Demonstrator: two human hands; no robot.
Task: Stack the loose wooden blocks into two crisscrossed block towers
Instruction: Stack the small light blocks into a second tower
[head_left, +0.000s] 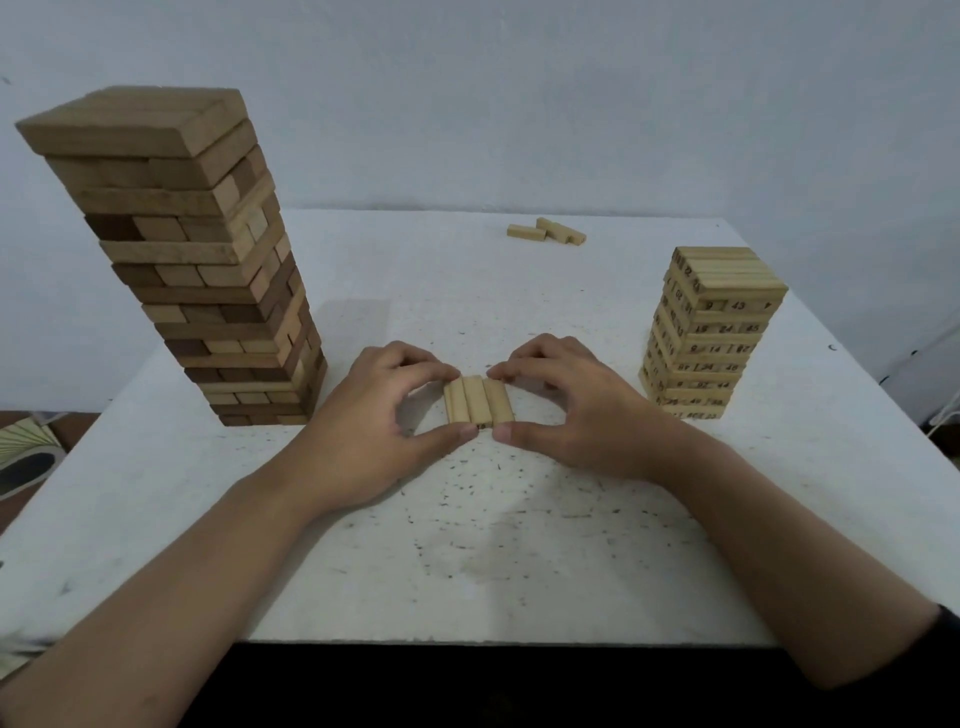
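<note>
A single wide-angle view from the person's head; it faces forward and down over the near edge of the white speckled square table (478, 545), close in; the plain pale grey wall (467, 104) spans the top; the tall brown wooden block tower (197, 260) leans outward at left.

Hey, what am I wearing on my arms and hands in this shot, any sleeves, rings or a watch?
The left hand and right hand show no gloves, rings or watch. Both forearms are uncovered. The only clothing in view is the edge of a dark sleeve high on the right arm, at the picture's lower right corner.
</note>
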